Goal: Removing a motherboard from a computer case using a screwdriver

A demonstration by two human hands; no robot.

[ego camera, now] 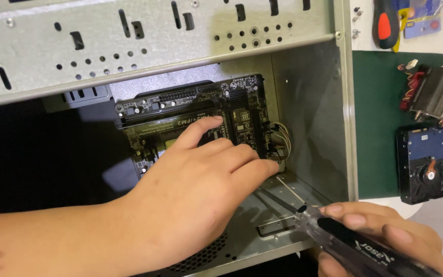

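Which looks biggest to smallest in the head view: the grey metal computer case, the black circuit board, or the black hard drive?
1. Grey metal computer case
2. Black circuit board
3. Black hard drive

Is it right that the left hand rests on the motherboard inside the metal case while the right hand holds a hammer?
Not quite. In the head view the right hand holds a screwdriver, not a hammer. The left hand does rest on the motherboard inside the metal case.
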